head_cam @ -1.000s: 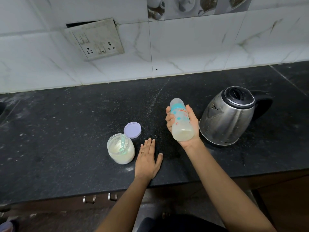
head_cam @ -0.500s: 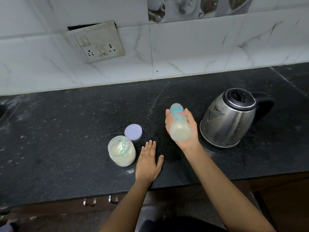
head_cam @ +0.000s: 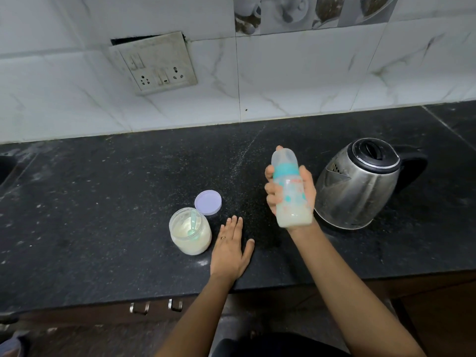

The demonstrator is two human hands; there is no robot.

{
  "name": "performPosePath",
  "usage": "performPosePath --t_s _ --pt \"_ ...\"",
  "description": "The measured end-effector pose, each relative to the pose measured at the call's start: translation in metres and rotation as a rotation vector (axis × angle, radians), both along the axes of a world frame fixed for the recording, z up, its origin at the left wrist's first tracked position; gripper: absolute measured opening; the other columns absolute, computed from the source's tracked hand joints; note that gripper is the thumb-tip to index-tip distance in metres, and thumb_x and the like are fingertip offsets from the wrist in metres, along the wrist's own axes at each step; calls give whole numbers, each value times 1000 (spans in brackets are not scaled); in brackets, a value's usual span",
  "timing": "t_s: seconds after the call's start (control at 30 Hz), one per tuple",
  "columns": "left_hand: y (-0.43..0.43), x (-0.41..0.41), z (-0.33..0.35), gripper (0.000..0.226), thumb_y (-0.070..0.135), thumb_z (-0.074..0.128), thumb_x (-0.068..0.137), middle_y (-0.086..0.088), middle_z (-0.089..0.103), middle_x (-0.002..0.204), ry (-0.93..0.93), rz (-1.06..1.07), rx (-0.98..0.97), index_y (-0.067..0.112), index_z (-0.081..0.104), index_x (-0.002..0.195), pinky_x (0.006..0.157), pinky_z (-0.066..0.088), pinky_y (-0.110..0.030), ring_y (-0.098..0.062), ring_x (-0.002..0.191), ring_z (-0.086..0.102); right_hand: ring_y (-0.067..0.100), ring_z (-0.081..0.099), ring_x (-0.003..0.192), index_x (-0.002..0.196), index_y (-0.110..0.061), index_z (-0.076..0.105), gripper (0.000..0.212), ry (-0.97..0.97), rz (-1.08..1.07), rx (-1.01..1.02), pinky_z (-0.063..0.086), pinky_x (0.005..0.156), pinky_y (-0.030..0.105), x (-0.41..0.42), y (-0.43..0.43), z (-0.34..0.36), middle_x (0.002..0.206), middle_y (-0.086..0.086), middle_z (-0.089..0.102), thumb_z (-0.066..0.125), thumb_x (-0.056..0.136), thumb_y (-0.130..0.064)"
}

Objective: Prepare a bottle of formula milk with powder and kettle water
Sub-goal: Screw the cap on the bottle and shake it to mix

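My right hand (head_cam: 306, 191) grips a capped baby bottle (head_cam: 289, 194) with a teal collar, held above the black counter (head_cam: 103, 202), cap pointing away from me; whitish milk fills its lower end. My left hand (head_cam: 230, 249) rests flat on the counter, fingers straight, just right of an open jar of formula powder (head_cam: 190, 234) with a teal scoop inside. The jar's lilac lid (head_cam: 208, 202) lies behind it. A steel kettle (head_cam: 360, 186) with a black lid stands right of the bottle.
A tiled wall with a loose socket plate (head_cam: 157, 64) runs behind the counter. Drawer handles (head_cam: 140, 307) sit under the front edge. A sink edge (head_cam: 6, 166) shows at far left. White specks dust the counter.
The bottle in my right hand has been moving: it blurred half a second ago and now sits raised, cap further up. My left hand has stayed flat on the counter.
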State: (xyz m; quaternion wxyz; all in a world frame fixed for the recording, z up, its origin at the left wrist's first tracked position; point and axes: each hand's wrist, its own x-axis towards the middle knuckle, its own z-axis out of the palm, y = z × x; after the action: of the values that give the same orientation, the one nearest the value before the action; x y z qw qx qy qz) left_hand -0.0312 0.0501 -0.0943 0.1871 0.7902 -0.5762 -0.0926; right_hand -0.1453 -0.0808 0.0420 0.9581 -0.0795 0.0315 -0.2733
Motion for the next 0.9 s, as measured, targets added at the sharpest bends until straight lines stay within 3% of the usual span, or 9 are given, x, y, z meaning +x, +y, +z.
performPosePath --t_s 0.1,0.23,0.37,0.5,0.63,0.7,0.8,0.9 --pt "-1 0 -1 75 56 15 91 -6 19 159 2 3 2 12 21 151 118 -6 -26 -14 148 8 33 66 84 136 0 40 76 -104 -34 174 58 70 45 -3 -2 -10 114 23 60 80 74 -19" --pt "-2 0 -2 74 56 18 91 -6 21 159 6 8 -4 12 23 151 119 -3 -26 -14 148 10 32 62 76 130 -1 41 56 -20 42 -37 57 63 40 -9 0 -13 112 23 56 66 87 -27" --pt "-1 0 -2 75 56 16 90 -6 22 159 -7 9 1 12 23 151 119 -3 -26 -15 148 10 31 67 81 138 -2 39 76 -31 -68 137 59 67 42 -11 -5 -11 111 22 63 77 76 -24" --pt "-1 0 -1 75 56 16 90 -6 22 159 -1 8 -6 12 23 151 118 -5 -25 -15 148 10 32 62 74 129 0 41 54 -35 18 -39 56 62 39 -16 -2 -12 111 24 56 64 88 -26" --pt "-2 0 -1 75 56 17 90 -6 22 158 3 12 -12 12 23 151 119 -3 -26 -15 148 10 34 66 82 140 -2 40 83 -56 -84 214 58 66 45 -13 -4 -14 116 24 59 83 69 -14" --pt "-1 0 -1 75 56 17 90 -6 22 159 2 10 -12 13 23 151 119 -3 -25 -14 148 10 30 64 79 138 -6 35 72 -123 -30 132 57 67 41 -11 -5 -15 113 22 57 74 80 -21" --pt "-1 0 -1 74 56 18 91 -6 23 158 3 13 -15 13 24 151 119 -4 -25 -14 148 11 30 62 73 129 -5 36 53 -37 39 -31 55 63 37 -16 2 -11 108 23 56 63 88 -27" --pt "-2 -1 0 75 56 17 90 -6 22 158 3 16 -12 13 23 151 119 -3 -26 -14 148 10 33 67 79 134 0 41 82 57 -73 192 58 65 45 -11 4 -10 109 24 60 85 65 -13"
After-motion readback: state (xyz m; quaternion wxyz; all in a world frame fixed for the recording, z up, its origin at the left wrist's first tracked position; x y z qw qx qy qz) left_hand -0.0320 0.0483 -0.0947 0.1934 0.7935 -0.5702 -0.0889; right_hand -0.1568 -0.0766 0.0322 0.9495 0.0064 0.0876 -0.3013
